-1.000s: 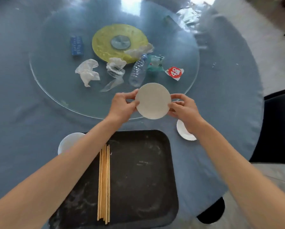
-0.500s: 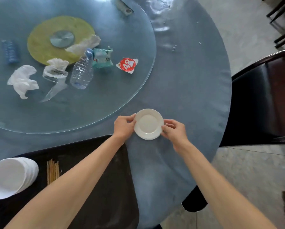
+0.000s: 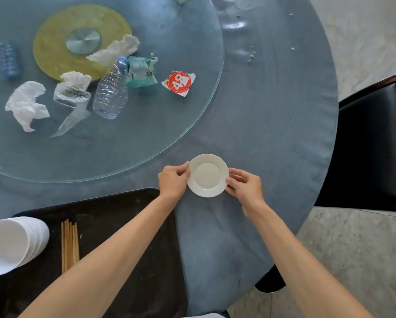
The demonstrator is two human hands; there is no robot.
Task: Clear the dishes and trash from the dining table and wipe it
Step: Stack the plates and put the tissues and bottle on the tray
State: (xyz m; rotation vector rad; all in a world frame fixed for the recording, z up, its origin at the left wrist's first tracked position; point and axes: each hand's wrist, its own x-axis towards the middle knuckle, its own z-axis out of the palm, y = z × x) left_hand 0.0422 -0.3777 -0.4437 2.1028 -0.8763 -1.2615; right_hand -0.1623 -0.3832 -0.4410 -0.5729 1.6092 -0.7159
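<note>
Left hand (image 3: pixel 173 181) and right hand (image 3: pixel 245 187) pinch plate (image 3: pixel 208 175) by opposite rims — thin fingertip hold, smooth glaze could slip, plate drops onto table (image 3: pixel 272 125)

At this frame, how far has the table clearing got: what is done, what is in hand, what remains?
Done: chopsticks lie in the black tray, with stacked white bowls at its left edge. In hand: left hand and right hand grip a small white plate by its rim, over the tablecloth beside the tray. Left: the plastic bottle, crumpled napkins and wrappers on the glass turntable; no wiping evident.
</note>
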